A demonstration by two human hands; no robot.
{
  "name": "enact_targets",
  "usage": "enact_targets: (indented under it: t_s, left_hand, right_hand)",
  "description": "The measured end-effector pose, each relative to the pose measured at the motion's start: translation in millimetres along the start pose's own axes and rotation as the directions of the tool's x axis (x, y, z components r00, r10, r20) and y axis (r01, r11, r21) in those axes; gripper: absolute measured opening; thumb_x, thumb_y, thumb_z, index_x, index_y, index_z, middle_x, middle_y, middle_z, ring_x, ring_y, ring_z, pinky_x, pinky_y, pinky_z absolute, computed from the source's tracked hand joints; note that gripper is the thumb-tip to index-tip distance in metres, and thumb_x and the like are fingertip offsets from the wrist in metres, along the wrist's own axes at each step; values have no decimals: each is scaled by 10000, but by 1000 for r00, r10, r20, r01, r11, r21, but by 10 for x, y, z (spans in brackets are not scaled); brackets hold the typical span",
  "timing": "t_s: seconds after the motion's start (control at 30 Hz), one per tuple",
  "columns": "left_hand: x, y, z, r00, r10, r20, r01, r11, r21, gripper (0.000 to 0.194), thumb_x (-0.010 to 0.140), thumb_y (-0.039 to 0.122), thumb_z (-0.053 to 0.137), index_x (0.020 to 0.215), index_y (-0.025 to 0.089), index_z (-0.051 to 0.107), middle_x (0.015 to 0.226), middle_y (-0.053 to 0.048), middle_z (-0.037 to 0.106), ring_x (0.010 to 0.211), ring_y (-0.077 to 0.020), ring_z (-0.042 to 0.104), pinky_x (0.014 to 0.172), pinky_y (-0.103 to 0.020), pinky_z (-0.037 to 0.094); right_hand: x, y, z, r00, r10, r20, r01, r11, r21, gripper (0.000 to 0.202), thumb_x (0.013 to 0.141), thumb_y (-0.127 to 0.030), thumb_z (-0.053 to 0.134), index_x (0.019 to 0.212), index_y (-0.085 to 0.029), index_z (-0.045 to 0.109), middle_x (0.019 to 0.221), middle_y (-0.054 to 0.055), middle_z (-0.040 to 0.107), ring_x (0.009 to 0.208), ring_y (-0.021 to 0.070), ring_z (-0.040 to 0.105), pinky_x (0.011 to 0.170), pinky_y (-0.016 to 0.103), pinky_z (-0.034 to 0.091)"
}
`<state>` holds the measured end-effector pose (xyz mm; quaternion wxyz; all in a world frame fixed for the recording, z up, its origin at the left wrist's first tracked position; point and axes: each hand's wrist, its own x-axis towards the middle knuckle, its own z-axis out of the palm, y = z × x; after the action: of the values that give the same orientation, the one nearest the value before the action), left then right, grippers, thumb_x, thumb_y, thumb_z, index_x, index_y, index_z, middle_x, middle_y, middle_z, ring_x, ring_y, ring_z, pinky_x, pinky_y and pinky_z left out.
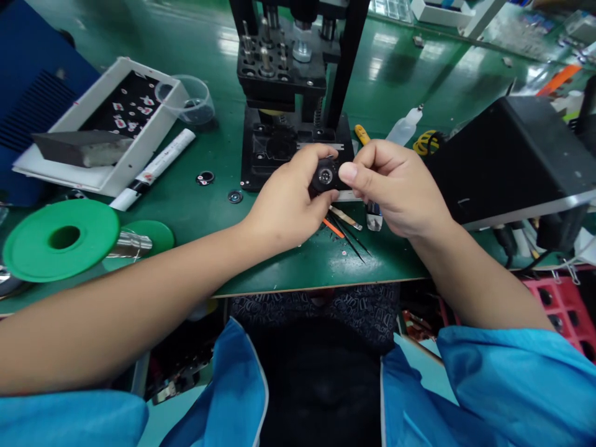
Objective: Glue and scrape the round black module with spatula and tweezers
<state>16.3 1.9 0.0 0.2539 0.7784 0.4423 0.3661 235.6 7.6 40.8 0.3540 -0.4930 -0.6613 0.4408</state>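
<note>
My left hand is closed around the edge of a small black part with a round, silver-ringed centre facing up. Thumb and forefinger grip it from two sides. Close to the part's right edge, my right hand is closed in a pinch; whether anything small sits between its fingertips is hidden. Both hands are just in front of the base of a black press. Below them lie black tweezers, an orange stick and a wooden-handled tool.
On the left are a green spool of silver wire, a white marker, a white box of small pieces and a clear cup. Two small round parts, one a black disc, lie nearby. A large black box stands right, near a squeeze bottle.
</note>
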Motion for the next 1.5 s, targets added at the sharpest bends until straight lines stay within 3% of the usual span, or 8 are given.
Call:
enact_targets:
  t_s: [0.23,0.5,0.67,0.8,1.03,1.17,1.33,1.5]
  left_hand:
    - [21,-48,12,996,-84,0,82,969,-233,579,984,262,726,1560,242,667,1451,-103,828,1095,-282,838,1011,-510,778]
    - [60,-126,-12,995,-94,-21,87,969,-231,616,1081,359,762,1665,268,590,1650,-152,744,1377,-329,815,1123,-480,757]
    - [113,-304,50,997,-14,-80,-11,955,-298,646,1066,380,753,1668,239,564,1637,-169,733,1423,-339,796,1177,-501,726]
    - [129,-392,79,996,11,-88,-44,920,-389,691,1020,428,830,1638,252,575,1570,-159,759,1353,-357,813,1125,-515,728]
    - [136,-363,53,995,-35,-88,-7,903,-430,675,1017,458,848,1602,248,586,1506,-154,760,1302,-339,804,1097,-508,714]
    - [126,-280,41,996,-84,-42,52,869,-492,635,1014,405,821,1588,271,585,1346,-115,783,1171,-306,825,984,-476,741]
    - [92,-204,18,999,-41,33,52,852,-522,672,979,365,850,1575,258,558,1480,-141,763,1303,-308,832,1043,-457,768]
    - [56,-196,14,994,0,107,53,869,-493,710,1085,463,808,1705,304,503,1563,-135,753,1316,-311,859,1006,-451,789]
  right_hand:
    - [33,38,-138,996,-52,-72,51,999,-18,727,982,-898,932,891,-239,637,810,-24,575,731,114,500,674,315,435]
    - [1,-30,-112,998,-49,34,52,991,-120,754,858,-934,999,816,-250,684,716,-30,580,663,131,473,659,356,395]
    - [-4,0,-76,988,-122,95,140,965,-220,530,953,-654,1004,839,-249,681,789,-19,664,768,180,603,760,395,447]
    - [20,54,-80,973,-156,168,198,941,-273,359,916,-471,980,877,-236,712,848,-24,735,784,175,628,755,384,427]
    - [15,34,-97,978,-75,194,124,959,-254,493,1052,-669,848,847,-249,689,734,-38,651,704,153,555,702,369,383]
    - [30,34,-109,977,23,214,-1,995,-100,518,1038,-745,874,950,-263,703,733,-48,634,647,139,531,650,351,399]
    - [69,38,-139,989,-4,151,-10,996,92,525,950,-693,1008,1047,-253,739,895,-6,698,757,154,596,670,328,480]
    - [70,44,-140,995,0,102,-11,994,108,606,884,-773,1054,1008,-271,738,853,-13,670,778,176,632,699,339,532]
